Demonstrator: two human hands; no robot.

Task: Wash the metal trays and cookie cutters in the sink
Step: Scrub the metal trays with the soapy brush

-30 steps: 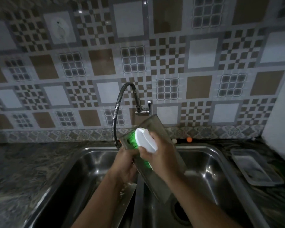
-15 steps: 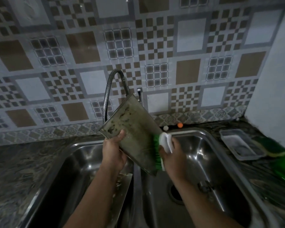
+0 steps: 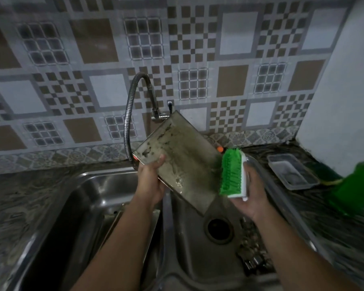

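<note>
My left hand (image 3: 150,179) grips the left edge of a stained metal tray (image 3: 183,156), tilted over the divider of the double sink (image 3: 88,185). To the tray's right, my right hand (image 3: 250,196) holds a white scrub brush with green bristles (image 3: 232,172), bristles turned toward the tray and just off its right edge. Another metal tray (image 3: 114,225) leans in the left basin. Small metal cookie cutters (image 3: 253,246) lie in the right basin beside the drain (image 3: 219,228).
A flexible faucet (image 3: 132,110) arches behind the tray. On the dark counter at right sit a clear plastic container (image 3: 292,173) and a green bottle (image 3: 351,190). A white wall (image 3: 340,101) closes the right side.
My right hand has pulled the brush off the tray's face to its right side and turned the bristles into view. The view has shifted down and right.
</note>
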